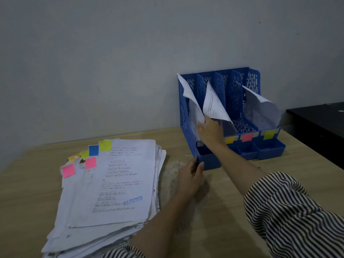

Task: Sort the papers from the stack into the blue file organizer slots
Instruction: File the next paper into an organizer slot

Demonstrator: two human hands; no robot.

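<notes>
Pinching a printed sheet (214,103), the right hand (210,130) reaches into the blue organizer (234,94). Left hand (189,175) touches its front corner, fingers relaxed; the stack (111,185) lies beside on the counter (232,229).

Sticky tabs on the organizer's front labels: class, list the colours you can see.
Orange-yellow tab, pink tab and yellow-green tab; head view.

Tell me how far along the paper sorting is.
Barely begun. Done: a few sheets stand in the blue organizer. In hand: the right hand is slotting a paper while the left hand steadies the organizer's front corner. Left: the thick tabbed stack.
</notes>
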